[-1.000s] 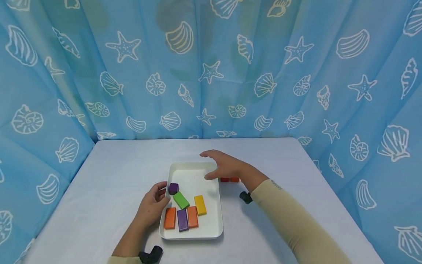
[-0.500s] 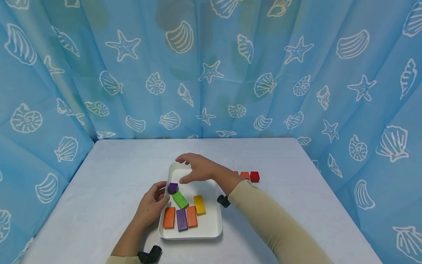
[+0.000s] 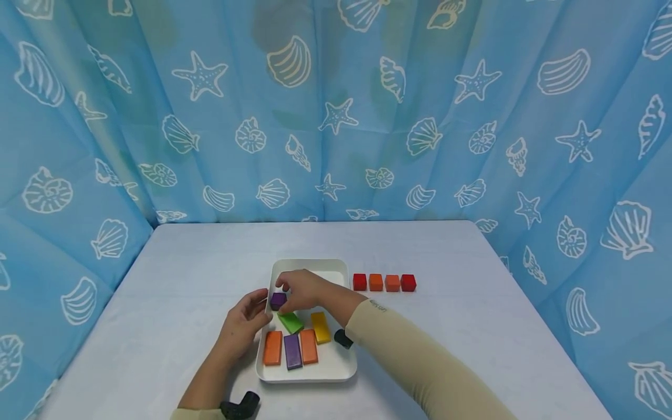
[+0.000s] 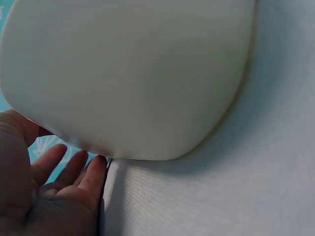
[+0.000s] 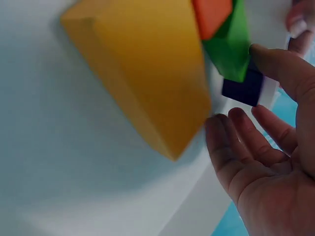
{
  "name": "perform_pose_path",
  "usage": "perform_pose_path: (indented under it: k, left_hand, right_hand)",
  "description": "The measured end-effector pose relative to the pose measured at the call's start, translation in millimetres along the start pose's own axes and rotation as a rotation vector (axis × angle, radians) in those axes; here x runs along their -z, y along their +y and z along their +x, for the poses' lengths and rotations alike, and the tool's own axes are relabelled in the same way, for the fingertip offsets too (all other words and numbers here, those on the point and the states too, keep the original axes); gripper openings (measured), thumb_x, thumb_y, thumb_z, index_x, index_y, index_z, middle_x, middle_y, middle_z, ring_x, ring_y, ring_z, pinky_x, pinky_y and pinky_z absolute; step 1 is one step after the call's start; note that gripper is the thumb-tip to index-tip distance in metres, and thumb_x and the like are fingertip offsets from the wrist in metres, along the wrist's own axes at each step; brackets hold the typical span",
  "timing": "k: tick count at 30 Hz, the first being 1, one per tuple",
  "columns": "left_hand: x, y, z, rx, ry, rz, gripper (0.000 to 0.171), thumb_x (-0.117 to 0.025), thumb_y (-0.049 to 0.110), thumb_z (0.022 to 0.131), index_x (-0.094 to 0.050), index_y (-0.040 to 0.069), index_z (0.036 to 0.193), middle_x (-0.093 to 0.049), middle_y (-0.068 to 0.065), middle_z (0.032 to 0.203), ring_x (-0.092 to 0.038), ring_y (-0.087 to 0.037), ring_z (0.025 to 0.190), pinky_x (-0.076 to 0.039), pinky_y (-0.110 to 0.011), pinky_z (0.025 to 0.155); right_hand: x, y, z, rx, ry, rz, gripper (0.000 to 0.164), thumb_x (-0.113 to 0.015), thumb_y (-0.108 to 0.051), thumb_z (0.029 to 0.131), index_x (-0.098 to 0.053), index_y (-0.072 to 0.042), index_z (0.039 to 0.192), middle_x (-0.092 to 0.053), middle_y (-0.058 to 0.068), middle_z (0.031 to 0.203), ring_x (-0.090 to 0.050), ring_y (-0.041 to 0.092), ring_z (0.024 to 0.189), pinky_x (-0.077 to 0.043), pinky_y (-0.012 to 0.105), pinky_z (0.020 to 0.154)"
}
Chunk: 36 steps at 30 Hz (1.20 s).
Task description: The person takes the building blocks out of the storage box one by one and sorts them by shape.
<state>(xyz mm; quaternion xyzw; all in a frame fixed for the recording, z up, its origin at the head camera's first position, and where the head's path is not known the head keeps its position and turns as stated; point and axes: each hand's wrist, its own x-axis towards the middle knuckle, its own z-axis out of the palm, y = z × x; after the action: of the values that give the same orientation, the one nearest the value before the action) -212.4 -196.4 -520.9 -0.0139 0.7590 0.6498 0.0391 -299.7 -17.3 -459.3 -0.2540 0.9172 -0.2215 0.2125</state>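
Observation:
A white tray (image 3: 307, 381) lies on the table holding several coloured blocks. At its left edge my left hand (image 3: 242, 326) holds the wall, thumb at the rim and fingertips against the outside, as the left wrist view shows (image 4: 64, 191). My right hand (image 3: 304, 290) is over the tray's left side, thumb and fingers spread on either side of a small purple cube (image 3: 278, 301). In the right wrist view, gaps show between the fingers and the cube (image 5: 242, 88). Beside the thumb is a green block (image 3: 291, 322); nearer the right wrist lies a yellow block (image 3: 320, 328).
Two orange blocks (image 3: 272, 348) with a long purple block (image 3: 293, 352) between them fill the tray's near left part. Right of the tray, red and orange cubes (image 3: 375, 282) form a row on the white table (image 3: 472, 326). A shell-patterned blue curtain (image 3: 336, 157) surrounds the table.
My right hand has moved left and down from the tray's far right edge to the purple cube, uncovering the row of cubes. The left hand has stayed at the tray edge.

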Motion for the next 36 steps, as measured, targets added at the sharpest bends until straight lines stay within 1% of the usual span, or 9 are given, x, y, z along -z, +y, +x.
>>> perform_pose_path:
  k: [3,5,8,10,14,19,23,29,36]
  left_hand:
    - [-0.3,-0.7,1.1,0.02,0.002,-0.029,0.062,-0.07,0.004,0.096,-0.048,0.002,0.154,-0.046,-0.022,0.161,-0.045,-0.038,0.148,-0.041,-0.043,0.117]
    - [-0.3,-1.2,1.3,0.026,0.003,-0.035,0.063,-0.07,0.005,0.095,-0.048,0.002,0.154,-0.046,-0.022,0.161,-0.045,-0.039,0.149,-0.04,-0.044,0.118]
    - [-0.7,-1.4,1.8,0.02,0.002,-0.022,0.064,-0.07,0.006,0.095,-0.048,0.001,0.155,-0.046,-0.022,0.161,-0.045,-0.04,0.149,-0.039,-0.046,0.118]
    - [-1.1,-1.2,2.0,0.018,0.004,-0.008,0.064,-0.07,0.007,0.095,-0.048,0.001,0.155,-0.046,-0.022,0.161,-0.044,-0.04,0.149,-0.039,-0.048,0.118]
    - [-2.1,0.2,1.5,0.024,0.011,0.005,0.064,-0.07,0.008,0.096,-0.047,0.001,0.155,-0.045,-0.023,0.162,-0.043,-0.042,0.149,-0.038,-0.051,0.119]
    - [-2.9,-0.2,0.6,0.029,0.012,-0.008,0.064,-0.07,0.008,0.095,-0.048,0.002,0.155,-0.045,-0.023,0.162,-0.043,-0.042,0.149,-0.037,-0.051,0.12]
    - [-3.6,-2.4,1.2,0.04,0.019,-0.023,0.063,-0.07,0.007,0.095,-0.049,0.004,0.155,-0.046,-0.02,0.162,-0.044,-0.039,0.149,-0.038,-0.049,0.12]
    - [-5.4,-3.0,0.5,0.037,0.015,-0.053,0.064,-0.071,0.006,0.095,-0.049,0.002,0.154,-0.046,-0.021,0.162,-0.044,-0.04,0.149,-0.038,-0.048,0.12]
    - [-6.3,0.6,-0.9,0.032,0.013,-0.086,0.064,-0.07,0.004,0.095,-0.047,0.0,0.155,-0.045,-0.023,0.161,-0.045,-0.04,0.148,-0.039,-0.048,0.119]
  right_hand:
    - [-4,1,1,-0.006,-0.002,0.024,0.051,-0.089,-0.027,0.089,-0.068,-0.015,0.134,-0.071,0.0,0.122,-0.064,0.012,0.102,-0.059,0.026,0.092]
    - [-6,3,3,0.001,0.002,0.043,0.044,-0.089,-0.026,0.089,-0.07,-0.014,0.127,-0.071,-0.003,0.112,-0.063,0.011,0.097,-0.059,0.024,0.089]
    - [-8,6,4,0.017,0.014,0.067,0.031,-0.088,-0.024,0.09,-0.073,-0.014,0.116,-0.07,-0.007,0.099,-0.063,0.01,0.09,-0.058,0.022,0.082]
    - [-9,8,4,0.023,0.021,0.074,0.026,-0.087,-0.024,0.092,-0.074,-0.014,0.112,-0.068,-0.008,0.094,-0.062,0.009,0.088,-0.057,0.021,0.08]
    - [-11,12,3,0.025,0.031,0.103,0.026,-0.086,-0.026,0.092,-0.074,-0.015,0.113,-0.069,-0.009,0.096,-0.062,0.009,0.089,-0.056,0.022,0.081]
    - [-13,16,2,0.004,0.048,0.214,0.034,-0.089,-0.022,0.089,-0.074,-0.015,0.118,-0.069,-0.008,0.101,-0.063,0.011,0.092,-0.058,0.024,0.085]
    - [-15,18,0,-0.003,0.063,0.296,0.03,-0.089,-0.02,0.089,-0.076,-0.016,0.116,-0.069,-0.007,0.1,-0.063,0.013,0.092,-0.058,0.024,0.085]
    - [-13,22,-5,0.014,0.067,0.397,0.024,-0.089,-0.018,0.088,-0.078,-0.016,0.11,-0.071,-0.006,0.098,-0.065,0.014,0.091,-0.059,0.026,0.086]
    - [-2,27,-11,0.068,0.076,0.471,0.025,-0.089,-0.015,0.089,-0.078,-0.018,0.112,-0.073,-0.006,0.101,-0.067,0.015,0.095,-0.06,0.028,0.088]
